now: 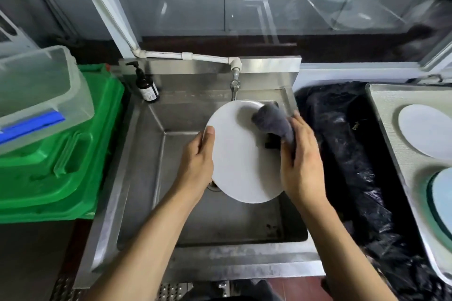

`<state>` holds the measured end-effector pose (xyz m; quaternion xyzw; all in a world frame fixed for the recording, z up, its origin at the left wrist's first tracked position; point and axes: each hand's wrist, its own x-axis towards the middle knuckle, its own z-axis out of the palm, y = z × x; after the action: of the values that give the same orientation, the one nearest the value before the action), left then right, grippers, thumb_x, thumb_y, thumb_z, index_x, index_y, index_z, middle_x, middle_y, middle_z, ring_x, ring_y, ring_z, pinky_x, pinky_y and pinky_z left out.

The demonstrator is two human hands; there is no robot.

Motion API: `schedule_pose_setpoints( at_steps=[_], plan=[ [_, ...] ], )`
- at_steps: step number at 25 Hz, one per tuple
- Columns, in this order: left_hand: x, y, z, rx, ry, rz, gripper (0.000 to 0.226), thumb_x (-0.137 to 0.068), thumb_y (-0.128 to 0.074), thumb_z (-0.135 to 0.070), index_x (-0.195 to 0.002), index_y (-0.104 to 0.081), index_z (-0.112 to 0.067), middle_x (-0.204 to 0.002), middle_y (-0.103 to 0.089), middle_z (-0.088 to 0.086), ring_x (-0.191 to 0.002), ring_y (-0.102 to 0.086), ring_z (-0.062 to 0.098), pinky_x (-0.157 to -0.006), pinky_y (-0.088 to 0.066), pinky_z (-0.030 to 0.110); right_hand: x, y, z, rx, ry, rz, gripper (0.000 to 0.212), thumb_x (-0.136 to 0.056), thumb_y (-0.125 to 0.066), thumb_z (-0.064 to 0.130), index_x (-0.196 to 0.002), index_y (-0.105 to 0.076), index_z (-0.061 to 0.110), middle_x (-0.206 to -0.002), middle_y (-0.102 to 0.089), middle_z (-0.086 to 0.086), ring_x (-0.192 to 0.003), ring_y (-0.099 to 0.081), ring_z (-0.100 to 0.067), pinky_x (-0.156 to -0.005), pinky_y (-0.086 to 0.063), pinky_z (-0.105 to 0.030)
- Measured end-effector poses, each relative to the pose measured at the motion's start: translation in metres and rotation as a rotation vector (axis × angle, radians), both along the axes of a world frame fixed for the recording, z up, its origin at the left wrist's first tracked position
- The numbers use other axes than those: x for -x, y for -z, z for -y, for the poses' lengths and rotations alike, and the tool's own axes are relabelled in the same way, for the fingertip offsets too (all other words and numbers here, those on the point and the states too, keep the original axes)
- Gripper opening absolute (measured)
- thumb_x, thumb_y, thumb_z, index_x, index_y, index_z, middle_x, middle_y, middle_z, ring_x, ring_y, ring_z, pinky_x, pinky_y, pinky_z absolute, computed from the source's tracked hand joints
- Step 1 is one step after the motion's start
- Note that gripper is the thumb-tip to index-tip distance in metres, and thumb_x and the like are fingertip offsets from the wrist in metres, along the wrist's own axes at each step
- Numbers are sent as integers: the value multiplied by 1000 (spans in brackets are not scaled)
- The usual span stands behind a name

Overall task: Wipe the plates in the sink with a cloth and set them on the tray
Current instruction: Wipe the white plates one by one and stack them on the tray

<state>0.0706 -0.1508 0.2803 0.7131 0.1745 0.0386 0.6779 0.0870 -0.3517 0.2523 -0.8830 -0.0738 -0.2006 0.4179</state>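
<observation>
A white plate is held tilted above the steel sink. My left hand grips its left rim, thumb on the face. My right hand holds a grey cloth pressed on the plate's upper right part. At the far right a metal tray carries a white plate and, nearer me, a pale plate with a green rim, cut off by the frame edge.
A tap hangs over the sink's back edge, just behind the plate. A brown pump bottle stands at the sink's back left corner. Green crates with a clear plastic box sit left. Black plastic sheeting lies between sink and tray.
</observation>
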Motion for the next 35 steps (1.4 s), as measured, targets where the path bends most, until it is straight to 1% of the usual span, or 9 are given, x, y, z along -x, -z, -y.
schedule_pose_setpoints(
  at_steps=[4, 6, 8, 11, 16, 22, 27, 32, 35],
  plan=[
    [15, -10, -15, -126, 61, 88, 46, -103, -45, -47, -68, -50, -17, -59, -40, -11, -60, -36, 9, -59, -29, 30, 12, 15, -47, -89, 28, -101, 51, -107, -51, 21, -156, -39, 18, -163, -38, 3, -153, -29, -9, -124, -29, -39],
    [16, -15, -17, -240, 82, 133, 44, -104, -46, -42, -64, -48, -21, -57, -42, -11, -58, -37, 11, -58, -29, 33, 18, 9, -70, -194, 8, -129, 52, -106, -51, 25, -157, -38, 17, -164, -38, 2, -153, -28, -7, -124, -28, -40],
    [20, -18, -19, -312, 66, 122, 38, -105, -47, -31, -69, -56, -22, -63, -58, -5, -63, -50, 15, -63, -39, 35, 30, -4, -98, -250, -115, -79, 52, -104, -53, 25, -154, -43, 14, -160, -43, -2, -152, -33, -11, -124, -30, -42],
    [24, -19, -29, -206, 18, 127, 39, -106, -47, -24, -70, -56, -10, -64, -61, -2, -64, -50, 13, -68, -42, 35, 38, -12, -113, -87, -224, 26, 52, -104, -55, 26, -153, -45, 13, -160, -43, -2, -153, -31, -12, -125, -28, -38],
    [36, -27, -38, -193, 56, 147, 47, -105, -46, -36, -62, -47, -18, -58, -40, -9, -60, -35, 13, -60, -30, 34, 14, -2, -107, -205, 124, -72, 55, -104, -47, 29, -156, -39, 16, -166, -33, 0, -152, -20, -3, -127, -22, -42],
    [28, -30, -46, -204, 39, 158, 39, -106, -44, -33, -73, -56, -16, -57, -53, -16, -59, -43, 3, -64, -39, 29, 31, -14, -125, -156, -201, 0, 48, -107, -49, 23, -154, -41, 26, -160, -37, 10, -153, -28, -8, -126, -22, -29],
    [29, -37, -47, -212, 63, 155, 48, -105, -46, -34, -61, -32, -23, -55, -27, -11, -57, -25, 11, -56, -21, 34, 11, -7, -111, -254, 72, -110, 55, -103, -44, 31, -156, -38, 16, -163, -37, 1, -153, -30, -13, -126, -25, -43],
    [23, -42, -48, -255, 31, 184, 45, -107, -44, -26, -62, -44, -24, -49, -47, -15, -51, -37, 3, -55, -31, 25, 33, -21, -137, -224, -257, -24, 49, -105, -48, 22, -153, -39, 27, -158, -39, 10, -152, -29, -5, -125, -22, -26],
    [27, -41, -51, -238, 13, 148, 48, -106, -45, -34, -58, -42, -29, -50, -36, -10, -53, -30, 8, -50, -24, 26, 13, -14, -117, -219, -106, -79, 49, -106, -46, 25, -154, -40, 23, -160, -37, 9, -151, -30, -9, -125, -23, -28]
  ],
)
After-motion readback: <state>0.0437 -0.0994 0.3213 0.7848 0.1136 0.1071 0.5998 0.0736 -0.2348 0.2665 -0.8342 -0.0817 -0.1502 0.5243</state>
